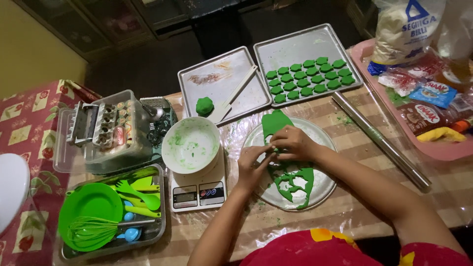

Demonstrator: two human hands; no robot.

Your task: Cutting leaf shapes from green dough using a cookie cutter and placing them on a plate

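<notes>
Striped cloth under clear plastic sheeting covers the table, dim room beyond; at the bottom edge of the frame, a red sleeve and two bare forearms reach up toward the centre. Both hands meet over a round metal plate: the left hand is curled, fingertips pinching at the rolled green dough sheet; the right hand is cupped over the same spot, closed on something small that cannot be made out. The sheet, already full of cut-out holes, looks thin and ragged; a tug could tear it or warp a piece as it lifts, and sticking to the plate would be the likely cause. Left of the hands, a white bowl smeared with green sits on a kitchen scale, near enough for an elbow to knock; lower left, a steel tray holds a green plate, whisk and spoons. Right of centre, a steel rolling pin lies diagonally and could roll if the table is jogged. Farther up, one baking tray carries a ball of green dough and a white spatula; a second baking tray holds rows of cut green pieces, closely spaced, so a careless placement might dent neighbours; upper right, a pink tray bears packets and a flour bag.
</notes>
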